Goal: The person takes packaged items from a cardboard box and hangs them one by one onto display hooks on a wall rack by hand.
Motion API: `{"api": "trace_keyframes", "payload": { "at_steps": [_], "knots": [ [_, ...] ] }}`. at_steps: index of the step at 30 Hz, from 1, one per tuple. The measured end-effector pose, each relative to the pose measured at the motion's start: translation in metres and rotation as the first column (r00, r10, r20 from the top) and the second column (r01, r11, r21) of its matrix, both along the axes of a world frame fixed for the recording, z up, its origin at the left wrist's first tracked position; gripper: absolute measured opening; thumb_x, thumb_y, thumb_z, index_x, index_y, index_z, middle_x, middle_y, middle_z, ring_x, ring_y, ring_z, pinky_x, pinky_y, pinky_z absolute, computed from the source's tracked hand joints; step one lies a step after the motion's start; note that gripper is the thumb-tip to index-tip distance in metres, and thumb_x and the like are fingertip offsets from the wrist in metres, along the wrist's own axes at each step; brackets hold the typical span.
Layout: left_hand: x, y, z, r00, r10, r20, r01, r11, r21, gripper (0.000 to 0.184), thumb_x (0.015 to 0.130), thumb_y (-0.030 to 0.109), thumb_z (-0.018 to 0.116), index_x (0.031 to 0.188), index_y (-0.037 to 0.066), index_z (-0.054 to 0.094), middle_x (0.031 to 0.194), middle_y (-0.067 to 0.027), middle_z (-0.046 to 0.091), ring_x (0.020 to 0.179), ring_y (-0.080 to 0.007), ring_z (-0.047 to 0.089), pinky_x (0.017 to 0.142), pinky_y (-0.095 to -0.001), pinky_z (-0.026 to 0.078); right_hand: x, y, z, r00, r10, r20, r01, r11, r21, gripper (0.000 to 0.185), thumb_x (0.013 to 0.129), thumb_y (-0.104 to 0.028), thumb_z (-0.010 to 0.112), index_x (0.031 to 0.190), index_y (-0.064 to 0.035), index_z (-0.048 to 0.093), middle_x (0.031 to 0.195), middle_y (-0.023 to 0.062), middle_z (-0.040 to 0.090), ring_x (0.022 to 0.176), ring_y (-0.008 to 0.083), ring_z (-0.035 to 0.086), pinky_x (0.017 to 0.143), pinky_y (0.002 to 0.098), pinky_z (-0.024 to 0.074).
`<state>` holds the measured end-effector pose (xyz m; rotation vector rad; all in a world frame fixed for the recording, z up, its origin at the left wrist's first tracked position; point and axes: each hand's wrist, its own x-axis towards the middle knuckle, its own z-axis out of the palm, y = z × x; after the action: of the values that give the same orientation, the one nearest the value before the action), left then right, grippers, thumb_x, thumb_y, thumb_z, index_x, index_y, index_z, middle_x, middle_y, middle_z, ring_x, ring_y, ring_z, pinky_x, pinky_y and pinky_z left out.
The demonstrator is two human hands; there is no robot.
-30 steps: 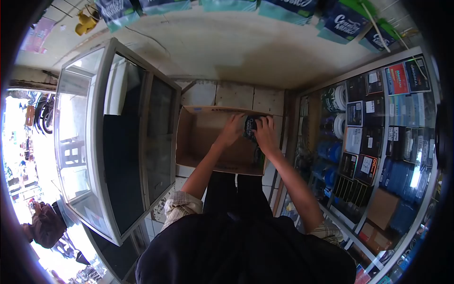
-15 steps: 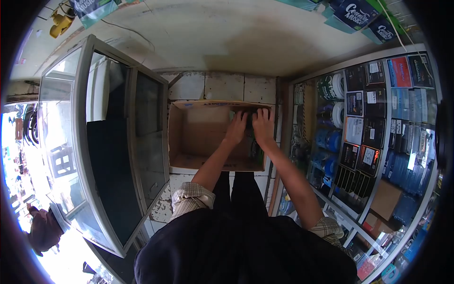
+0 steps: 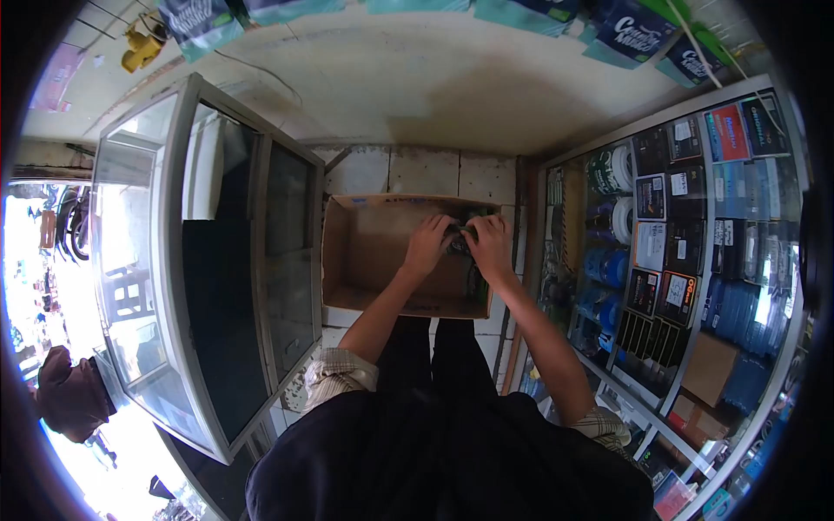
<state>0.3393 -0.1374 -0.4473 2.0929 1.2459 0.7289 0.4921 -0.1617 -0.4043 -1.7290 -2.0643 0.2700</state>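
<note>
An open cardboard box (image 3: 369, 302) stands on the tiled floor in front of my legs. Over its right half, my left hand (image 3: 427, 245) and my right hand (image 3: 491, 245) are close together with a dark packet (image 3: 458, 244) between them. The fingers of both hands are closed on the packet's upper edge. More dark and green packets (image 3: 477, 280) lie along the right side inside the box, partly hidden by my right hand and forearm.
A glass cabinet (image 3: 181, 260) with a light frame stands at the left. At the right a glass display case (image 3: 638, 391) holds boxes and tubs. Printed pouches (image 3: 638, 33) hang at the top. A person in dark clothing (image 3: 74, 395) is at the far left.
The packet was upright between my hands, went down into the box, and now another or the same dark packet shows between my fingers. The camera view shifted and came back.
</note>
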Motion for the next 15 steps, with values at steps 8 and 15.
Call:
{"api": "trace_keyframes", "payload": {
  "at_steps": [8,15],
  "knots": [
    [0.038,0.028,0.151,0.954,0.025,0.300,-0.058,0.993,0.102,0.021,0.076,0.008,0.069,0.091,0.001,0.056,0.083,-0.0120,0.059,0.066,-0.0262,0.057,0.059,-0.0349,0.048,0.048,-0.001,0.133,0.939,-0.128,-0.318,0.221,0.935,0.276,0.021,0.077,-0.007,0.068,0.094,-0.0034,0.056,0.084,0.0103,0.059,0.075,0.0295,0.057,0.068,0.0356,0.0455],
    [0.125,0.043,0.268,0.821,-0.042,0.570,0.005,0.998,0.067,0.019,0.079,0.008,0.069,0.091,0.001,0.055,0.084,-0.0097,0.062,0.063,-0.0159,0.055,0.056,-0.0294,0.045,0.125,-0.006,0.228,0.695,-0.005,-0.719,0.411,0.823,0.393,0.051,0.082,0.001,0.063,0.128,-0.0011,0.041,0.099,0.0094,0.058,0.085,0.0141,0.057,0.075,0.0270,0.0468]
  ]
}}
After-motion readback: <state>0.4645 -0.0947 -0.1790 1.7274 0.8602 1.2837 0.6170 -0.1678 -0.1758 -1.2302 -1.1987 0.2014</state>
